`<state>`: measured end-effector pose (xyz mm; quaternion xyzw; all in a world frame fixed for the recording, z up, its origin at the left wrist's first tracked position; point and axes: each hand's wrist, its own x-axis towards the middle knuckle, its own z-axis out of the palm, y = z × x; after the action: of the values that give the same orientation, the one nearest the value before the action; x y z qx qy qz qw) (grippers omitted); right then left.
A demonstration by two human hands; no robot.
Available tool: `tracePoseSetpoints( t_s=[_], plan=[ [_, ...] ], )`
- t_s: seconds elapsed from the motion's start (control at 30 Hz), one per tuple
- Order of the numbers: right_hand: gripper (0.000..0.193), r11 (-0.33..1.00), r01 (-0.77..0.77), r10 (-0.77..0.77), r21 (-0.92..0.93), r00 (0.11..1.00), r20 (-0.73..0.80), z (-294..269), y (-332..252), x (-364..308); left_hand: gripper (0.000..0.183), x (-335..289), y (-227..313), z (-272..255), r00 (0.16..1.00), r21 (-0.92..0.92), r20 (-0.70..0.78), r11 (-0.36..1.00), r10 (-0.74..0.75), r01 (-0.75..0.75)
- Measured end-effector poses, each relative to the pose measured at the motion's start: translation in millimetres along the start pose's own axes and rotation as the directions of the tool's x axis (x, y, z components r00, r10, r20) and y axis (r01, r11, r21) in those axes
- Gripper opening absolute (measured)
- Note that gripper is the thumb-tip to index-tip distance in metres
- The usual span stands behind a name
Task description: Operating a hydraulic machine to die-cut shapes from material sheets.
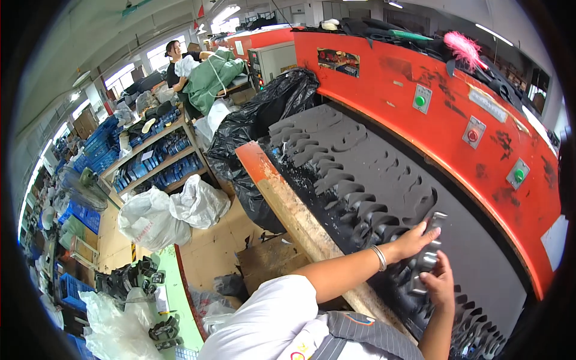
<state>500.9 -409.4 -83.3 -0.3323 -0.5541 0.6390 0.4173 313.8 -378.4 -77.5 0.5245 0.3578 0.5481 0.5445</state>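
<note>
Both my hands are on a shiny, wavy-edged metal cutting die (427, 260) that stands over a black foam sheet (474, 240). My left hand (411, 242), with a bangle at its wrist, grips the die's upper part. Lower down, the fingers of my right hand (441, 281) are closed around its near side. Rows of curved black cut pieces (354, 195) lie along the sheet's near edge, and more cut pieces (480, 324) lie below my right hand. Curved cut outlines mark the sheet beyond my left hand.
A red machine beam (384, 78) with green and red buttons spans the far side. A worn wooden rail (288, 210) edges the bed. Black plastic (240, 144), white bags (156, 216) and shelves of blue dies (153, 162) stand left. Another person (174, 72) handles a green sack.
</note>
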Motion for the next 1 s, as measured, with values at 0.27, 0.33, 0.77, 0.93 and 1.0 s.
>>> tracePoseSetpoints(
  t_s=[0.27,0.33,0.77,0.93,1.0],
  plan=[
    [0.058,0.917,-0.064,0.182,-0.393,0.945,0.272,19,17,-56,0.056,-56,17,21,0.961,0.508,0.263,0.833,0.091,-0.218],
    [0.056,0.946,0.018,0.068,-0.325,0.965,0.251,22,26,-57,0.059,-48,61,13,0.843,0.431,0.356,0.871,-0.403,0.234],
    [0.040,0.517,-0.211,-0.152,-0.830,0.931,-0.332,-34,12,137,0.033,49,6,-146,0.940,0.884,0.312,0.319,0.139,-0.341],
    [0.042,0.351,-0.456,-0.124,-0.818,0.843,-0.524,-9,13,232,0.028,89,-29,-124,0.893,0.804,0.437,0.400,0.104,-0.440],
    [0.048,0.217,-0.507,-0.044,-0.834,0.848,-0.527,2,24,246,0.028,94,-41,-130,0.906,0.850,0.410,0.405,-0.107,-0.337]
  ],
)
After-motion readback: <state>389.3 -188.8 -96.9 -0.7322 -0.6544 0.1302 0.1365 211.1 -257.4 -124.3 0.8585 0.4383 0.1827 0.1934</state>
